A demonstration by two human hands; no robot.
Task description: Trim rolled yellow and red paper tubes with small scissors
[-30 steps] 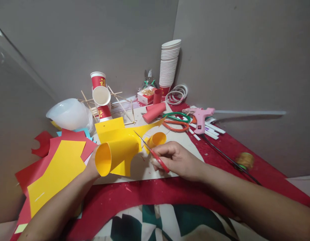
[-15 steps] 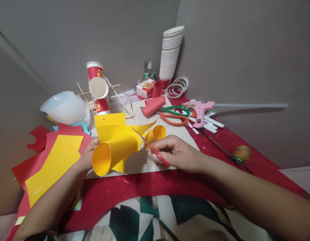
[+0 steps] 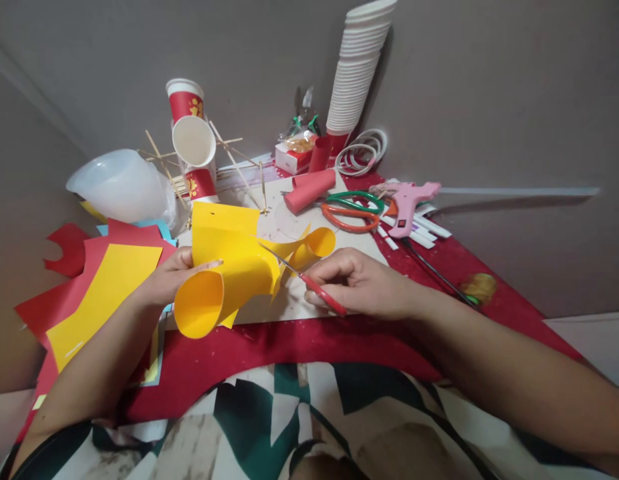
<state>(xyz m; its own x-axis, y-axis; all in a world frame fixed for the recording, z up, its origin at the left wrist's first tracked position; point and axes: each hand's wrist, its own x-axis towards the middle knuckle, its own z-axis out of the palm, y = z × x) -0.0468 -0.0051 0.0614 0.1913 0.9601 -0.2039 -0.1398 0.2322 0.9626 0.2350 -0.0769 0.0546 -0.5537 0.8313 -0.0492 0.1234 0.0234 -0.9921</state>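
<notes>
My left hand (image 3: 177, 275) grips the left side of a curled sheet of yellow paper (image 3: 239, 270), its thumb lying over the top. The sheet's near end rolls into a wide open tube, and a narrower curl shows at its right. In my right hand (image 3: 347, 283) is a pair of scissors with red handles (image 3: 323, 293). Their blades point up and left, across the paper's right part. Some of my right fingers are hidden behind the handles. Below the sheet lies a pale board (image 3: 369, 248) on a red-covered table (image 3: 199, 370).
Behind stand paper cups joined with sticks (image 3: 194, 141) and a tall cup stack (image 3: 357, 73). Green- and orange-handled scissors (image 3: 352, 219), red paper rolls (image 3: 309, 191) and a pink glue gun (image 3: 407, 203) lie right. Coloured paper sheets (image 3: 107, 283) and a plastic bag (image 3: 122, 187) are left.
The view has tipped downward slightly. My left thumb now shows on top of the yellow paper, which has shifted a little in my hold. The scissors stay at its right part.
</notes>
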